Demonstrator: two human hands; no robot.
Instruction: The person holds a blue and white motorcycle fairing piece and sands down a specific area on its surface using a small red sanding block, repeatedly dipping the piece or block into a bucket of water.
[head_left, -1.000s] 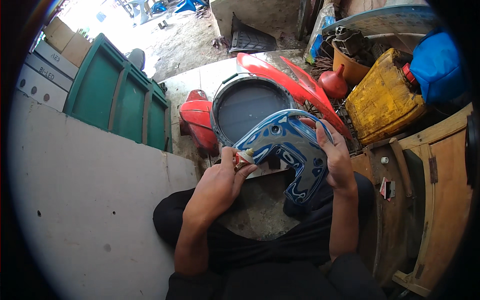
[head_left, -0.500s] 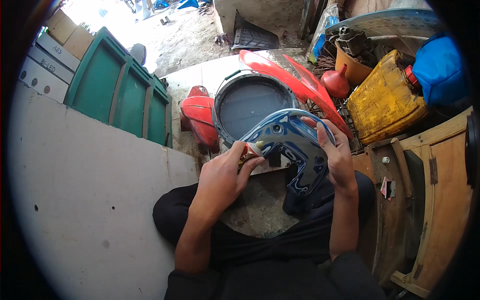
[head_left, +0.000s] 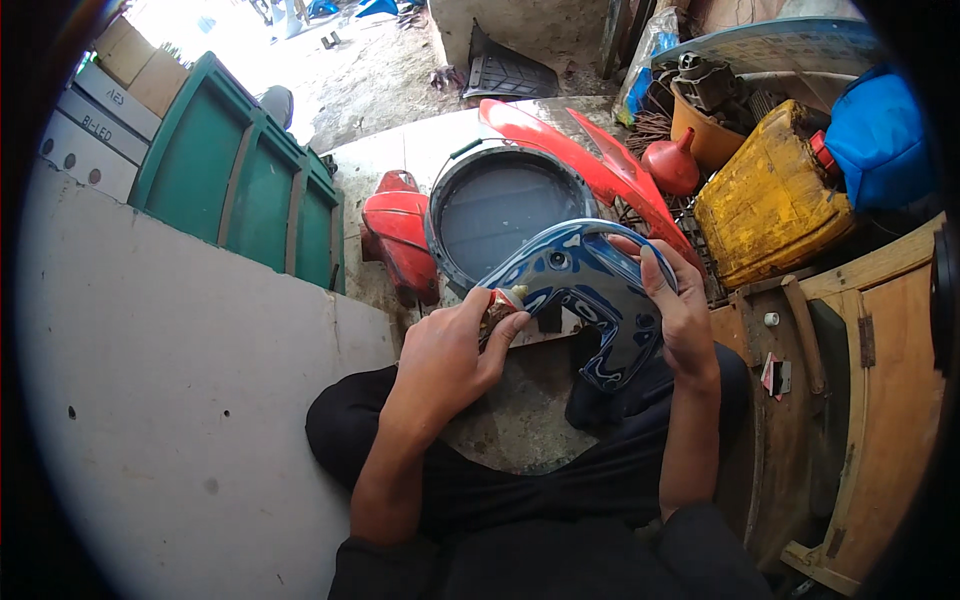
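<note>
A glossy blue curved plastic part (head_left: pixel 615 300) hangs over my lap, in front of a dark round bucket of grey liquid (head_left: pixel 505 210). My left hand (head_left: pixel 445 365) is closed on a small red-and-silver tube (head_left: pixel 500 305), its pale nozzle against or very near the part's left arm. My right hand (head_left: pixel 680 320) grips the part's upper right bend, thumb on the face and fingers around the rim.
Red body panels lie left (head_left: pixel 395 230) and right (head_left: pixel 630 180) of the bucket. A yellow jerrycan (head_left: pixel 750 210), red funnel (head_left: pixel 670 165) and blue bag (head_left: pixel 878 140) crowd the right. A white board (head_left: pixel 180 360) and green panels (head_left: pixel 250 180) border the left, wooden furniture (head_left: pixel 875 420) the lower right.
My left hand and the tube have moved slightly right and up along the blue part. The part's lower leg has risen a little, and my right hand has shifted slightly right.
</note>
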